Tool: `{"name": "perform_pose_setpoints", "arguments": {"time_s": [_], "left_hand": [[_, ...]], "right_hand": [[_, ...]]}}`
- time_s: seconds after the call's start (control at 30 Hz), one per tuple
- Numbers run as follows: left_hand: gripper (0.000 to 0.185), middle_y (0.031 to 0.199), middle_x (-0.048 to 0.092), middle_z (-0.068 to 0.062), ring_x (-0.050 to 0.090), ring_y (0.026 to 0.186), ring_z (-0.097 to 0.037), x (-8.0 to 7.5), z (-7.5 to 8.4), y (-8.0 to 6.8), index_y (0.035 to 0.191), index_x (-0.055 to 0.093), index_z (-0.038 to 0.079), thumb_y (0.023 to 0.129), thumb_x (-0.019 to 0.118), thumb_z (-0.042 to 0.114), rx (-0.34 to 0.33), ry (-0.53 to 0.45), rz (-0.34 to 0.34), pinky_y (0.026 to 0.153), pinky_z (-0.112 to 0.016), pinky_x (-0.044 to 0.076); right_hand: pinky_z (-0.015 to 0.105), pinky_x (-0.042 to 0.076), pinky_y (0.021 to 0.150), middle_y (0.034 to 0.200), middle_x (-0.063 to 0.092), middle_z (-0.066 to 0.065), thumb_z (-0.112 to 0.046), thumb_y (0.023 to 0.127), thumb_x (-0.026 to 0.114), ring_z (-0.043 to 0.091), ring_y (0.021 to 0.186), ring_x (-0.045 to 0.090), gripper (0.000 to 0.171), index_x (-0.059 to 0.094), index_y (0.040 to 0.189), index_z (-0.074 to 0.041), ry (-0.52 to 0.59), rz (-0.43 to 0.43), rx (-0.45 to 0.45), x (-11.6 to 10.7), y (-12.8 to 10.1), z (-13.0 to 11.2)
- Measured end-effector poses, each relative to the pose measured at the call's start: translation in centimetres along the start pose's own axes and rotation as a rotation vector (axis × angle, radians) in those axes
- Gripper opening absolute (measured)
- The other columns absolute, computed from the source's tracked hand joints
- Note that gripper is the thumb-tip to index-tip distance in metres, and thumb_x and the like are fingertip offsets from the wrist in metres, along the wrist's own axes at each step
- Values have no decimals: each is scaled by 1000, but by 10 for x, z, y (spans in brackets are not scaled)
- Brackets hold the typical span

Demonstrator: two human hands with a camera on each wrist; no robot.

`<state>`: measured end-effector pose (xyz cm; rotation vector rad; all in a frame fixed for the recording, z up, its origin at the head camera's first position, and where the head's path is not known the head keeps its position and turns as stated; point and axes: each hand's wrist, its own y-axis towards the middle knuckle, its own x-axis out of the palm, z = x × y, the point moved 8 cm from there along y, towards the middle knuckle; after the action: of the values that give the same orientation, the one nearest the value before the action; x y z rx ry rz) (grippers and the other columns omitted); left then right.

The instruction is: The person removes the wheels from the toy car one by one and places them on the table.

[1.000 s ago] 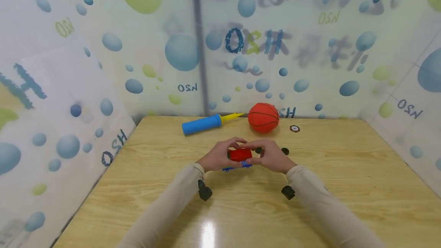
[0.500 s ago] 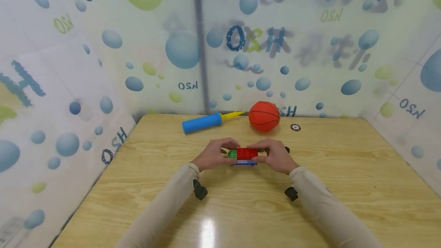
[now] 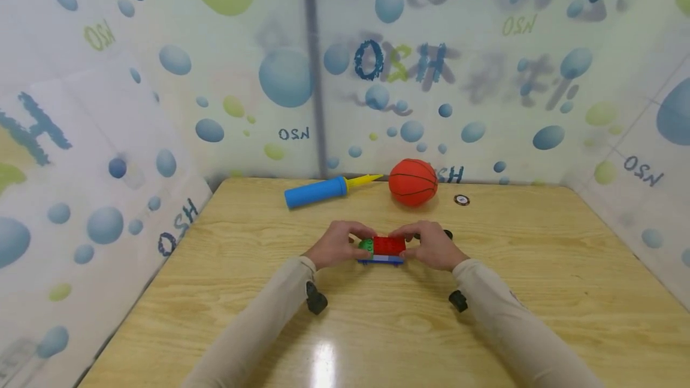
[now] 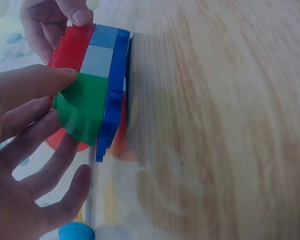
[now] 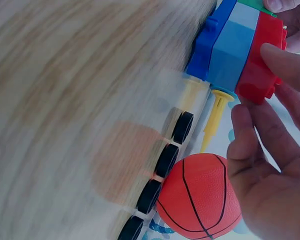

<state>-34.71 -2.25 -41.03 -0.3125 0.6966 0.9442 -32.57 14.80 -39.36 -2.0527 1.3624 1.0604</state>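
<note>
Between the two hands is a toy vehicle of building blocks. Its blue base (image 3: 381, 260) carries a light blue block (image 5: 232, 55) and a whitish block (image 4: 96, 61), with a red brick (image 3: 389, 246) on top and a rounded green block (image 4: 87, 105) at the left end. My left hand (image 3: 336, 245) pinches the green block between thumb and fingers. At the other end, my right hand (image 3: 433, 246) holds the red brick, thumb on its near side. Whether the base touches the table cannot be told.
Several black wheels (image 5: 182, 127) stand in a row on the wooden table (image 3: 377, 328), behind the right hand. Farther back are a red basketball (image 3: 413, 183), a blue hand pump (image 3: 315, 193) with a yellow nozzle, and a round chip (image 3: 462, 200). Patterned walls border the table.
My hands have moved apart and slightly right with the blocks. The red brick, tilted and mostly covered before, now lies level with its studs showing; the green block has come into sight.
</note>
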Motion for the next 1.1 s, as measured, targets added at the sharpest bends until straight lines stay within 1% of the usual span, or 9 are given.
{"name": "perform_pose_setpoints", "arguments": {"time_s": [0.2, 0.47, 0.63, 0.67, 0.73, 0.8, 0.9, 1.0, 1.1], "left_hand": [[38, 120, 74, -3, 67, 109, -19, 2, -2, 1, 122, 72, 14, 85, 80, 17, -12, 37, -5, 96, -41, 56], [38, 118, 75, -2, 67, 108, -17, 3, -2, -1, 122, 73, 15, 85, 81, 20, -32, 21, -10, 94, -38, 56], [38, 118, 74, 0, 67, 106, -16, 0, 0, -1, 122, 72, 16, 86, 81, 23, -24, 52, -6, 94, -36, 56], [38, 118, 74, 0, 67, 106, -16, 1, 0, -1, 121, 72, 17, 86, 81, 24, -24, 58, -6, 94, -36, 56], [37, 119, 74, 1, 67, 106, -17, 2, -1, -2, 121, 72, 18, 85, 81, 25, -31, 70, -9, 94, -36, 56], [37, 119, 74, 1, 67, 106, -18, 4, -1, -2, 120, 72, 18, 85, 81, 25, -37, 71, -13, 94, -37, 56], [36, 120, 73, 0, 67, 107, -19, 8, -1, -2, 120, 71, 17, 85, 81, 23, -30, 64, -23, 95, -38, 55], [36, 123, 73, -2, 68, 109, -22, 12, 0, 0, 121, 71, 15, 86, 80, 21, -10, 58, -30, 96, -39, 56], [37, 125, 72, -3, 68, 110, -23, 14, -2, 1, 122, 71, 15, 87, 79, 20, -18, 54, -35, 96, -40, 56]], "right_hand": [[45, 52, 90, 117, 74, 3, -7, 85, 77, 23, 102, 61, 38, 73, 122, -16, 11, -15, -26, 3, 1, 1], [48, 53, 91, 119, 74, 5, -7, 87, 76, 27, 106, 63, 38, 72, 123, -15, 15, -25, -51, 2, -1, 0], [39, 52, 83, 119, 74, 7, -4, 87, 74, 27, 105, 63, 37, 73, 122, -12, 37, -26, -82, 1, 2, -1], [39, 52, 83, 118, 74, 7, -4, 87, 74, 26, 105, 64, 36, 73, 122, -12, 38, -27, -87, 2, 2, -1], [41, 53, 87, 118, 74, 7, -4, 87, 74, 25, 106, 64, 36, 73, 122, -13, 49, -33, -77, 3, 3, 1], [46, 53, 91, 120, 73, 7, -4, 87, 73, 25, 107, 64, 36, 73, 122, -12, 49, -39, -71, 4, 2, 2], [52, 52, 95, 122, 73, 7, -5, 88, 73, 27, 110, 63, 35, 73, 122, -12, 47, -40, -39, 5, -1, 6], [54, 52, 97, 122, 73, 8, -5, 88, 73, 28, 110, 63, 35, 73, 122, -12, 33, -32, -20, 5, -3, 9], [54, 51, 98, 123, 73, 7, -5, 88, 73, 28, 111, 62, 35, 73, 122, -13, 27, -37, -21, 6, -4, 10]]}}
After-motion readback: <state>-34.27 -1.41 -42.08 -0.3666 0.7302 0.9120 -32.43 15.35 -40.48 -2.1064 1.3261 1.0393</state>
